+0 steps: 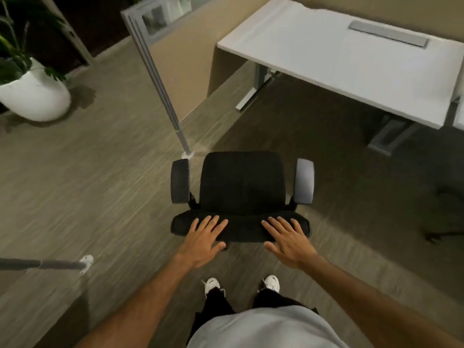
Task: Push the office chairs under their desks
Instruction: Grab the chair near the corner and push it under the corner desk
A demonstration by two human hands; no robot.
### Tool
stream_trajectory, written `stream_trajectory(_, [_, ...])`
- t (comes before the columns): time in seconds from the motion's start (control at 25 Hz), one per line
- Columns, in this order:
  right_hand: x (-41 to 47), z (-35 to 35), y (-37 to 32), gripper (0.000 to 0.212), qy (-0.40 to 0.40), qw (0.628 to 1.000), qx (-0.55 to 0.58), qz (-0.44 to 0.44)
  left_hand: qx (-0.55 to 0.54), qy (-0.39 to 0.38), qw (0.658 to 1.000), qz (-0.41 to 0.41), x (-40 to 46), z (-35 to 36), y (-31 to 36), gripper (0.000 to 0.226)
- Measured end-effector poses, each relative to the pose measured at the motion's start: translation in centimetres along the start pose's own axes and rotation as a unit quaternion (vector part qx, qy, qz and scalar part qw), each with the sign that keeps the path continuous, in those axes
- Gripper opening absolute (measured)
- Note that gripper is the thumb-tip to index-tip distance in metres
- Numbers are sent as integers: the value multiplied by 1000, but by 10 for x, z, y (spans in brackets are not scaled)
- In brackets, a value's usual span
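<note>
Both hands flat, fingers spread: left hand (204, 236) and right hand (288, 238) resting on the backrest top of the black fabric office chair (242, 194). It's still out on the carpet, well short of the white rectangular desk (339, 59) far right. Push straight and I'd guess it misses the opening and clips the grey metal partition post (160, 79).

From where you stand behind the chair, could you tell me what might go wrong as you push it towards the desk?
Both hands, left hand and right hand, lie flat on the chair backrest without gripping, so it could roll or swivel off course. The desk sits ahead to the right, so a straight push would miss it. The partition post stands close by the left armrest and might snag it.
</note>
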State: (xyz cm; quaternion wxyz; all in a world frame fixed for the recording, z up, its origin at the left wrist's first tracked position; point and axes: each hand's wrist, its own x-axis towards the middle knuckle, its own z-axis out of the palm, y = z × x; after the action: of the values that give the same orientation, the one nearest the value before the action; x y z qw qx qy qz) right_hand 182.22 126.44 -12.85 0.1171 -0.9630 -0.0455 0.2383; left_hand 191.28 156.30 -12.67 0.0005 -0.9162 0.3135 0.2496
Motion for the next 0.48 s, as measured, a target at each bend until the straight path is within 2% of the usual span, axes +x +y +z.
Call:
stream_trajectory(0.2, [8,1,-18,68,21,998,-15,53,68,-27,988,135,20,-10,-45,79])
stream_trajectory(0.48, [24,2,-43,73,65,993,-8,95,118,0,967,226,51,-24,-89,79])
